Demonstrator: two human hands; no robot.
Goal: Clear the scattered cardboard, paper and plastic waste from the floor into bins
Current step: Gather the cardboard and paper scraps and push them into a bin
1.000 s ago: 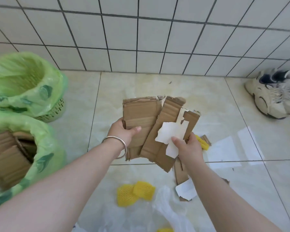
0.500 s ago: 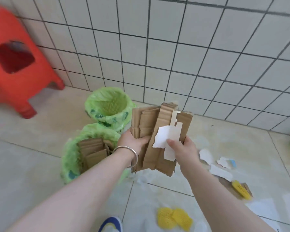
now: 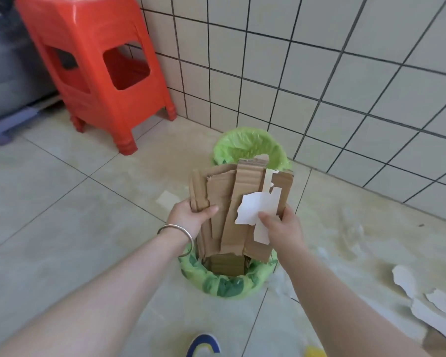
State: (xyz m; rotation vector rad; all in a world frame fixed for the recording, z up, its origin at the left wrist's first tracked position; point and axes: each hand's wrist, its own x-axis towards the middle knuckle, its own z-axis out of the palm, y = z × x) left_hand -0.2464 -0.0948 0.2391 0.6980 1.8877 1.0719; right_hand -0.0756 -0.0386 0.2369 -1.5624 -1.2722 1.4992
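From the head camera, both hands hold a stack of torn corrugated cardboard sheets [image 3: 232,210] upright over the near bin [image 3: 227,282], a round basket lined with a crinkled green plastic bag and already holding brown cardboard. The left hand [image 3: 191,215], a thin metal bangle [image 3: 177,234] on its wrist, grips the stack's left edge, thumb across the front. The right hand [image 3: 281,228] pinches a ragged white paper scrap [image 3: 258,207] against the cardboard. A second green-lined bin [image 3: 247,145] stands behind, near the glossy tiled wall [image 3: 345,73]. Torn white paper pieces [image 3: 422,300] lie on the floor [image 3: 62,202] at right. A red plastic stool [image 3: 95,63] stands at left.
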